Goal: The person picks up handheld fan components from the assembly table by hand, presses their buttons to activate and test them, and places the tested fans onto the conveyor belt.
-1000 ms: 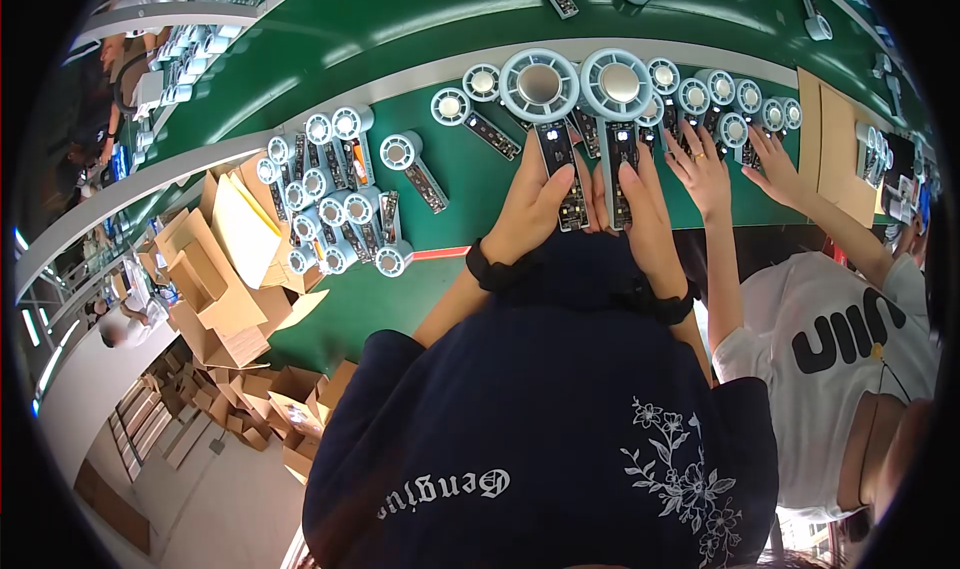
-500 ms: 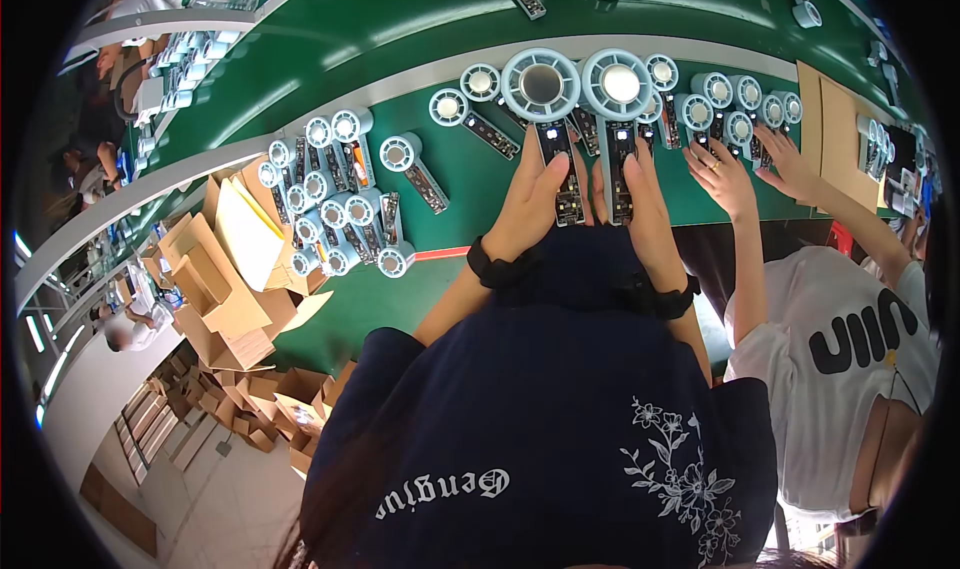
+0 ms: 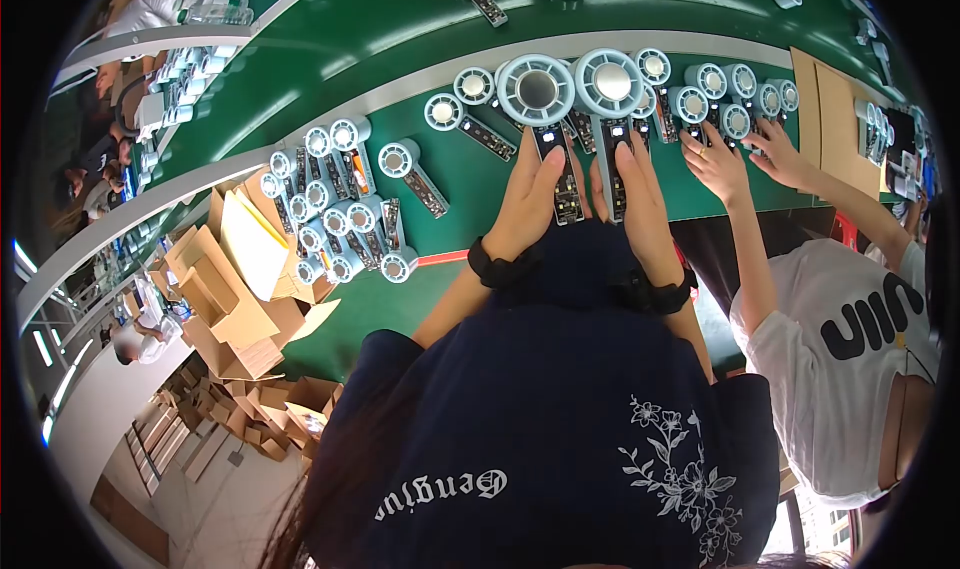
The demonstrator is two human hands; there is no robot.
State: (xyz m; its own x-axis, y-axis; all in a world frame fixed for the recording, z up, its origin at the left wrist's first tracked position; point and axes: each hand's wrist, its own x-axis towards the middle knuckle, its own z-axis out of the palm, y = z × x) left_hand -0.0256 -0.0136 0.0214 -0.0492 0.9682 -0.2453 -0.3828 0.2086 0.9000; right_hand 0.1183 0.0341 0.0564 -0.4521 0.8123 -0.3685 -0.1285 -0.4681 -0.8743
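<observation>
Two light-blue round-headed devices with open handles showing circuit boards are held upright side by side over the green table. My left hand (image 3: 530, 194) is closed round the handle of the left device (image 3: 536, 91), thumb on its board. My right hand (image 3: 637, 199) grips the handle of the right device (image 3: 609, 83), its thumb also along the board. The two round heads are close together, facing up. Behind them lie several similar devices, one of them a device (image 3: 444, 113) left of my hands, partly overlapped by others.
A cluster of similar devices (image 3: 337, 219) lies at the left, with a single device (image 3: 399, 159) beside it. Cardboard boxes (image 3: 225, 299) stand at the table's left edge. At the right, a co-worker's hands (image 3: 720, 172) touch more devices. A cardboard sheet (image 3: 835, 139) stands beyond.
The view has shifted slightly, and the devices on the far belt appear further left. Both my hands keep their hold. The co-worker's hands have moved among the devices at the right.
</observation>
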